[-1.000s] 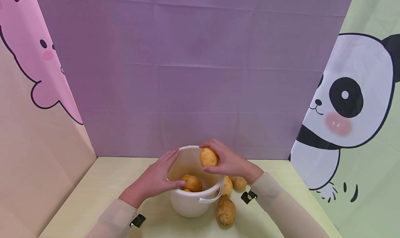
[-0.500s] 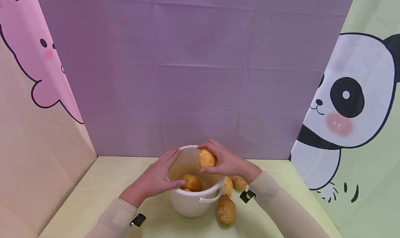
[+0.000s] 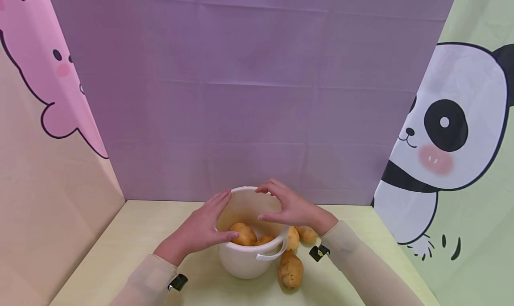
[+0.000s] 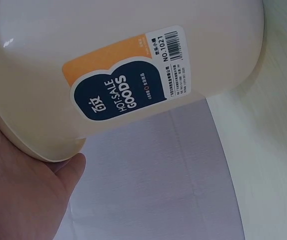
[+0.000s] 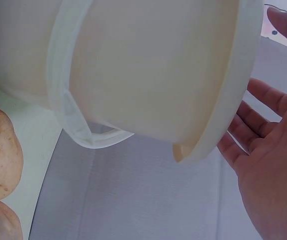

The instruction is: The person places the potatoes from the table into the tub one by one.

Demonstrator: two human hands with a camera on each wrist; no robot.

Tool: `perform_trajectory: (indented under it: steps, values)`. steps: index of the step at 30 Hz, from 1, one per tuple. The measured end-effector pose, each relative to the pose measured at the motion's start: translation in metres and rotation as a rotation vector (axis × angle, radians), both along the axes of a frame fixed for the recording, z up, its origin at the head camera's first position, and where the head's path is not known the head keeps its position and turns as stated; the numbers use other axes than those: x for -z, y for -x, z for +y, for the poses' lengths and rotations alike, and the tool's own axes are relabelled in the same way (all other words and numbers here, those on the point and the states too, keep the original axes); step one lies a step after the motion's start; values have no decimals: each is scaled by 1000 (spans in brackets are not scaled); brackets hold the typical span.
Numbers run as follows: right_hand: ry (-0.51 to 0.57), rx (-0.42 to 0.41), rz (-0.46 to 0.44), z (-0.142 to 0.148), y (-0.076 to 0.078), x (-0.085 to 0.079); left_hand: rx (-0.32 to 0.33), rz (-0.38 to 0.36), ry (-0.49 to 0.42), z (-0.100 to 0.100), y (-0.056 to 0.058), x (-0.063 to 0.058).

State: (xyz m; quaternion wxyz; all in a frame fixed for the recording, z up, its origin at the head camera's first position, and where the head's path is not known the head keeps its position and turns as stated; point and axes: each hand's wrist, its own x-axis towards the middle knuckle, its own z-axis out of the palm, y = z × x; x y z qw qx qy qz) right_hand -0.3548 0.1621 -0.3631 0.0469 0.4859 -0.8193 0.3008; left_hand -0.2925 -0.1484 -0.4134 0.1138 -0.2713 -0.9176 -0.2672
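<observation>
A white bucket (image 3: 246, 263) stands upright on the table, its side handle (image 3: 272, 255) facing front right. My left hand (image 3: 201, 228) rests on the bucket's left rim, fingers straight and the thumb reaching over the near edge. Over the right side of the opening is my right hand (image 3: 295, 208), fingers and thumb spread apart with nothing between them. Inside the bucket lie a potato (image 3: 243, 234) and part of another potato (image 3: 264, 240). The right wrist view has the right hand's fingers (image 5: 263, 95) beside the rim. A printed label (image 4: 128, 75) shows on the bucket's outer wall.
Right of the bucket, a large potato (image 3: 291, 270) lies nearest the front. Behind it are a second potato (image 3: 293, 240), partly hidden by the bucket, and a third potato (image 3: 307, 234) by the right wrist. A purple cloth backdrop (image 3: 257, 118) rises behind the table.
My right hand has let go of the potato it held over the opening. A potato now shows lower right inside the bucket, and the one there has shifted slightly left. My left hand stays put.
</observation>
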Motion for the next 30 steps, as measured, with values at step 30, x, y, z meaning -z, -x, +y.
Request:
perform_trajectory:
  steps: [30]
  values:
    - [215, 122, 52, 53, -27, 39, 2, 5, -6, 0, 0, 1]
